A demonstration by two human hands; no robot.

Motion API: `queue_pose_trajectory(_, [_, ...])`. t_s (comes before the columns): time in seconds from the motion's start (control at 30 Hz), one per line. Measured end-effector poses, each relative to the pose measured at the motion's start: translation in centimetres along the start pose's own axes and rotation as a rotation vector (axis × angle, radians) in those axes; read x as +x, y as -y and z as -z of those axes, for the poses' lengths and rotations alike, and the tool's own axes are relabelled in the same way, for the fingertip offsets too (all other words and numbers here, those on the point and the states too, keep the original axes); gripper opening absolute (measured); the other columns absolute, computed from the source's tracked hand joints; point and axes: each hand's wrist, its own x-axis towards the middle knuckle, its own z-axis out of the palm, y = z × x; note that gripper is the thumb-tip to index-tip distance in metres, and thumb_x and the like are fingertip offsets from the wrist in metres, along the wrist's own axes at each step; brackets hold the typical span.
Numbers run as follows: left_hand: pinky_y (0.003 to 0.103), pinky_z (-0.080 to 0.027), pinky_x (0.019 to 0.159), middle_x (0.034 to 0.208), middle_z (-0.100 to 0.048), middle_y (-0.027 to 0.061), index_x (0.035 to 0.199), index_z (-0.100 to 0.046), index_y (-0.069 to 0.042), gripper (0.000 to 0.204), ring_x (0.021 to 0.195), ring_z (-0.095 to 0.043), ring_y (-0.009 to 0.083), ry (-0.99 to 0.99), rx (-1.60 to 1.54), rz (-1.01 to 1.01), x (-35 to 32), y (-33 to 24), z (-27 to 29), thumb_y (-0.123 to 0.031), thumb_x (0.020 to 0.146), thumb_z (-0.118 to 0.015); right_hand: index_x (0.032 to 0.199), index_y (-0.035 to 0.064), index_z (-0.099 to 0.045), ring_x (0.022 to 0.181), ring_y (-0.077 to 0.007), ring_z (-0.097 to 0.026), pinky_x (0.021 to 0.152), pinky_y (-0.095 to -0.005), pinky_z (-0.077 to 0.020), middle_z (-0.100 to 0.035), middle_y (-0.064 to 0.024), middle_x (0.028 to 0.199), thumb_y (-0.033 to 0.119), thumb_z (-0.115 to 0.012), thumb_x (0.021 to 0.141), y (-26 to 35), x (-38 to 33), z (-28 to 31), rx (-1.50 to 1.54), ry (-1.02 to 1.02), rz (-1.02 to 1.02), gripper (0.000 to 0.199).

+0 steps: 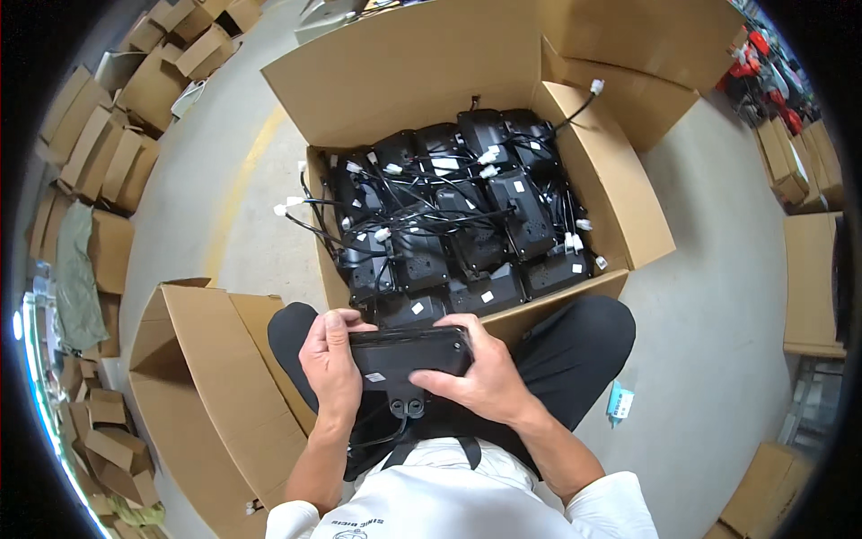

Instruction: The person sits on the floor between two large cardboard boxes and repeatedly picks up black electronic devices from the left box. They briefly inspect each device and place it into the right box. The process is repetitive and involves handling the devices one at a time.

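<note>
Over my lap I hold a flat black plastic unit (395,352) with rounded corners, a small white label and two round cable outlets at its near edge. A black cable (388,439) runs from those outlets toward my left. My left hand (329,366) grips the unit's left end, thumb upright along the side. My right hand (485,373) clasps the right end, its thumb lying across the face. Just beyond my hands stands an open cardboard box (646,220), packed with rows of similar black units (521,220). Their tangled black wires end in white connectors (383,234).
Another open cardboard box (202,377) is beside my left leg. A light-blue packet (620,404) lies on the floor to my right. Stacked cartons (157,90) line the left side, with more cartons (813,283) at right. Red and black items (763,72) are heaped far right.
</note>
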Motion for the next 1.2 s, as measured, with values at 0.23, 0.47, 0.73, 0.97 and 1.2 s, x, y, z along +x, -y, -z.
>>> queue_pose_trajectory(0.23, [0.04, -0.049, 0.102, 0.123, -0.064, 0.0193, 0.137, -0.049, 0.005, 0.072, 0.107, -0.066, 0.0269, 0.12, -0.376, -0.224, 2.1, -3.7, -1.0, -0.059, 0.106, -0.04, 0.122, -0.0039, -0.06, 0.096, -0.0177, -0.067, 0.085, -0.0301, -0.0549, -0.07, -0.0123, 0.106, 0.028, -0.092, 0.076, 4.1, 2.1, 7.8, -0.145, -0.086, 0.116, 0.065])
queue_pose_trajectory(0.47, [0.042, -0.052, 0.099, 0.118, -0.067, 0.0148, 0.127, -0.059, 0.0, 0.045, 0.109, -0.066, 0.0278, 0.031, -0.17, -0.257, 0.4, -4.8, 8.4, -0.035, 0.11, -0.037, 0.123, 0.0011, -0.061, 0.089, -0.0176, -0.07, 0.08, -0.0368, -0.06, -0.071, -0.0074, 0.106, 0.03, -0.077, 0.092, -6.0, 10.8, 21.2, 0.368, -0.475, -0.222, 0.044])
queue_pose_trajectory(0.73, [0.036, -0.052, 0.097, 0.118, -0.065, 0.013, 0.131, -0.056, 0.003, 0.05, 0.11, -0.065, 0.0235, -0.63, 0.099, -0.084, -6.7, -6.6, 25.7, -0.041, 0.11, -0.044, 0.14, 0.0073, -0.052, 0.121, -0.0275, -0.059, 0.105, -0.0441, -0.0498, -0.06, -0.0124, 0.135, 0.022, -0.069, 0.099, -12.7, 14.8, 19.7, 0.545, -0.439, -0.51, 0.047])
queue_pose_trajectory(0.97, [0.032, -0.057, 0.086, 0.11, -0.069, 0.0147, 0.127, -0.059, 0.004, 0.045, 0.098, -0.07, 0.0201, -0.796, 0.16, -0.042, -6.0, -2.2, 42.4, -0.036, 0.107, -0.054, 0.14, 0.008, -0.055, 0.118, -0.0254, -0.059, 0.099, -0.0431, -0.053, -0.063, -0.0079, 0.133, 0.045, -0.066, 0.099, -18.9, 11.9, 30.4, 0.478, -0.383, -0.562, 0.057])
queue_pose_trajectory(1.2, [0.039, -0.057, 0.075, 0.081, -0.072, 0.0165, 0.084, -0.073, 0.003, 0.049, 0.079, -0.071, 0.0262, -0.523, 0.819, 0.751, -13.7, 17.8, 54.7, -0.046, 0.086, -0.074, 0.14, 0.0053, -0.058, 0.113, -0.0322, -0.066, 0.098, -0.039, -0.0527, -0.068, -0.0201, 0.127, 0.045, -0.065, 0.1, -10.6, 15.6, 22.9, 0.203, -0.188, -1.084, 0.057])
